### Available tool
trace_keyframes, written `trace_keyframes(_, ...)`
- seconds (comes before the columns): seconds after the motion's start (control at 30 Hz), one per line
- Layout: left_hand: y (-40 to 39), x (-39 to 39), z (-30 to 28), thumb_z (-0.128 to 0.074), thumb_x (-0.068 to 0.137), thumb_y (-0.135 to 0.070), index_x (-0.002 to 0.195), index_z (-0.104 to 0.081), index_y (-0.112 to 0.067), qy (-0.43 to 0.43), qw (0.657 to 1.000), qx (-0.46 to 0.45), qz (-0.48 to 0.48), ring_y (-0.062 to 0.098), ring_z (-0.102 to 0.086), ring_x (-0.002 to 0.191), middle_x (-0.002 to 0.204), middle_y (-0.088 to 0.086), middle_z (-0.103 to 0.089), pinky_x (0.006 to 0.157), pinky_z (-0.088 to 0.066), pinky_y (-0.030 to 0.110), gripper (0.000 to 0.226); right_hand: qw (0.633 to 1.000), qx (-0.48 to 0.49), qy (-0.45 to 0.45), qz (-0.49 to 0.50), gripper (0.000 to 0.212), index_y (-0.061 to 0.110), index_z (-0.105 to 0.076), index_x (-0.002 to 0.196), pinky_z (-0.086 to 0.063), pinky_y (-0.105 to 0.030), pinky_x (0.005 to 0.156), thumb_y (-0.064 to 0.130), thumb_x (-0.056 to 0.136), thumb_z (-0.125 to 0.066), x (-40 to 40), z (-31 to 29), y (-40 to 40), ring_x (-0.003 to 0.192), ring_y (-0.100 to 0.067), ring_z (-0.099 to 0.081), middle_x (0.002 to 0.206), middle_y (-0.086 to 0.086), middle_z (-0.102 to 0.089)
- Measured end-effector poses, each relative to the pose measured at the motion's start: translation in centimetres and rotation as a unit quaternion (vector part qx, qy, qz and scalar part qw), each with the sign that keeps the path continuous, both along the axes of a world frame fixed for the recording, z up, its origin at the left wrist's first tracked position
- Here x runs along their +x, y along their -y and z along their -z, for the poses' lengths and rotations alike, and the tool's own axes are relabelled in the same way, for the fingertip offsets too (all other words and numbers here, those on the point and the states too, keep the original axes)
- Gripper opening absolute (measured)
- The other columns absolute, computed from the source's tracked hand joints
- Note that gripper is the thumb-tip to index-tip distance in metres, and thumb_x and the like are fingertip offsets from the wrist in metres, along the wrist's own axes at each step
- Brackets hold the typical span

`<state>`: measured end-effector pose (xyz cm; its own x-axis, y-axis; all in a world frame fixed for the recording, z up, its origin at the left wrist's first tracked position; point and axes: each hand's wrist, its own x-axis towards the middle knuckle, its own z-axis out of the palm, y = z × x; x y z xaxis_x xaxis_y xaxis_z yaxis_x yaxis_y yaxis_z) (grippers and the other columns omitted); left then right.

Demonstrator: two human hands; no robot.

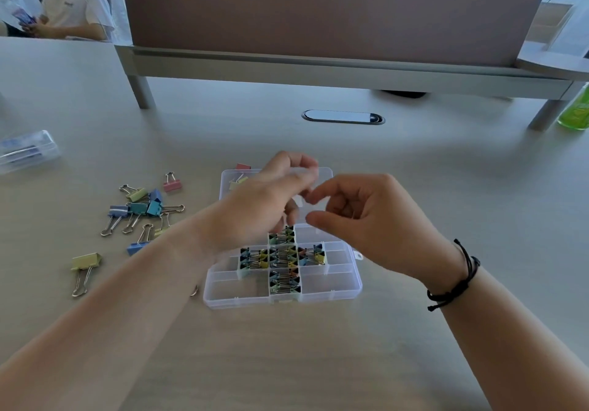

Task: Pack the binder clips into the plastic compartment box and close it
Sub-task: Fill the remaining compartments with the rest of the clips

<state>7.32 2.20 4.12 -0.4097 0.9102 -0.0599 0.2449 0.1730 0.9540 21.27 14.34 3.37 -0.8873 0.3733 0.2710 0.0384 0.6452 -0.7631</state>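
Both hands hover over the open compartment box (283, 296). The left hand (261, 206) is blurry with fingers curled down, can't tell if it's got anything. The right hand (366, 216) has loosely curled fingers with nothing visible in them. Small binder clips (282, 259) fill the middle compartments in a cross shape. Bigger loose clips (140, 206) sit on the counter (446, 187) to the left, one yellow clip (85, 264) apart from them.
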Motion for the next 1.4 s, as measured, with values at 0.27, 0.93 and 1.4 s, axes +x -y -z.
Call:
trace_keyframes(0.27,-0.4,1.7,0.9,-0.031,0.077,-0.082,0.145,-0.021,-0.059,0.123,0.99,0.058,0.048,0.012,-0.051,0.068,0.122,0.011,-0.057,0.052,-0.038,0.021,0.072,0.999,0.046,-0.024,-0.018,0.01,0.021,-0.074,0.081,-0.043,-0.027,0.049,0.022,0.076,-0.082,-0.6,0.8,1.0,0.05,-0.011,-0.046,0.065,0.012,-0.058)
trace_keyframes(0.93,0.7,0.1,0.5,-0.063,0.086,0.014,0.117,-0.06,-0.011,0.016,0.996,0.015,0.089,0.027,-0.07,0.087,0.104,0.012,-0.068,0.084,-0.06,0.038,0.04,0.991,-0.106,0.062,-0.047,0.01,0.007,-0.071,0.073,-0.05,-0.027,0.059,0.005,0.074,-0.081,0.5,-0.8,-0.7,0.056,-0.015,-0.062,0.064,-0.009,-0.071)
trace_keyframes(1.4,0.8,-0.3,0.7,-0.079,0.076,0.001,0.1,-0.068,-0.024,-0.136,0.988,-0.023,0.068,0.012,-0.061,0.063,0.074,-0.005,-0.065,0.072,-0.057,0.048,0.036,0.984,-0.003,0.177,-0.036,0.009,0.02,-0.079,0.084,-0.046,-0.009,0.055,0.013,0.078,-0.079,0.5,-0.7,-0.5,0.056,0.001,-0.064,0.068,0.008,-0.073)
